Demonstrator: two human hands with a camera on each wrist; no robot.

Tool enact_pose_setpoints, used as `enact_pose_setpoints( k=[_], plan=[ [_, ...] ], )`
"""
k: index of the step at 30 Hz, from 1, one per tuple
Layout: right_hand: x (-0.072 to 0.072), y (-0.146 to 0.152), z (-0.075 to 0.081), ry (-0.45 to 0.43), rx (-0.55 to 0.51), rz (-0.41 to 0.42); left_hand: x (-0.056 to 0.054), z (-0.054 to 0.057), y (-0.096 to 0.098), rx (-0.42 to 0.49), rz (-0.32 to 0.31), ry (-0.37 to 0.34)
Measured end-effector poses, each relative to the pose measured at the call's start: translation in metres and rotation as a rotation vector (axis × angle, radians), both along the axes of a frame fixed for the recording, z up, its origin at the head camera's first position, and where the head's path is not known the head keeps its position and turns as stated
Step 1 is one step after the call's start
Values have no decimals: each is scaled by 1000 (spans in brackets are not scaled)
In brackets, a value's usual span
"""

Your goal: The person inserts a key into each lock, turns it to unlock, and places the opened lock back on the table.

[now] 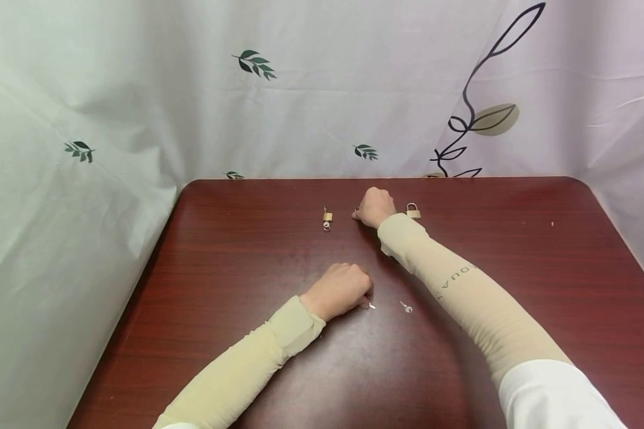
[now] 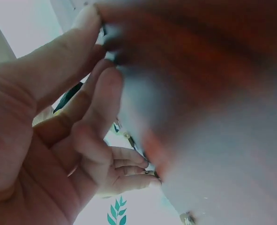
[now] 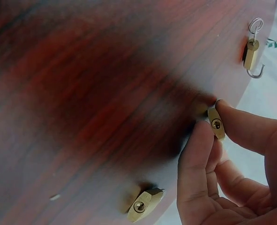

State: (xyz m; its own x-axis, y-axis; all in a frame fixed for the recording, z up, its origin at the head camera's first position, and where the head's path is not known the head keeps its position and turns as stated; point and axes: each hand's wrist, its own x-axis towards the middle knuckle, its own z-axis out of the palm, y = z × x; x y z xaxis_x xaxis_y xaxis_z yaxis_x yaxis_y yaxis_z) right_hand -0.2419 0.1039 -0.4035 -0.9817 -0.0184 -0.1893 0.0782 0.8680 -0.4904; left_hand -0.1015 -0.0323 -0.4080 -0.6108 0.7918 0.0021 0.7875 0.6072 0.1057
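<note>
My right hand (image 1: 377,207) is at the far part of the table, with thumb and fingertips pinching a small brass padlock (image 3: 216,124); its keyhole faces the right wrist camera. Nearer to me, my left hand (image 1: 339,292) is low over the table with bent fingers. A small silver key (image 1: 372,306) sticks out at its fingertips, its other end hidden by them. Another key (image 1: 406,307) with a ring lies to the right. Left of the right hand lies a padlock (image 1: 328,217) with its shackle open and a ringed key (image 3: 255,28) in it.
Right of my right hand lies another brass padlock (image 1: 413,214), its shackle towards the curtain. A tiny pale bit (image 1: 552,224) is farther right on the reddish-brown table (image 1: 220,268). A white curtain (image 1: 311,107) with leaf prints hangs behind the far edge.
</note>
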Motion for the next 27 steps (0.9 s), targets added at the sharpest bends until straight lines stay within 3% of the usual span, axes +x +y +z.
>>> enact_pose_setpoints(
  k=[3,6,21,27],
  plan=[
    [-1,0,0,0,2,-2,5,-2,-4,28,9,64],
    [-1,-1,0,-2,-2,-5,7,-4,-5,58,24,72],
    [2,3,4,-20,-78,-14,0,1,1,-45,-33,-55],
    [4,11,10,-37,-131,-37,0,3,3,-73,-61,-52]
  ],
)
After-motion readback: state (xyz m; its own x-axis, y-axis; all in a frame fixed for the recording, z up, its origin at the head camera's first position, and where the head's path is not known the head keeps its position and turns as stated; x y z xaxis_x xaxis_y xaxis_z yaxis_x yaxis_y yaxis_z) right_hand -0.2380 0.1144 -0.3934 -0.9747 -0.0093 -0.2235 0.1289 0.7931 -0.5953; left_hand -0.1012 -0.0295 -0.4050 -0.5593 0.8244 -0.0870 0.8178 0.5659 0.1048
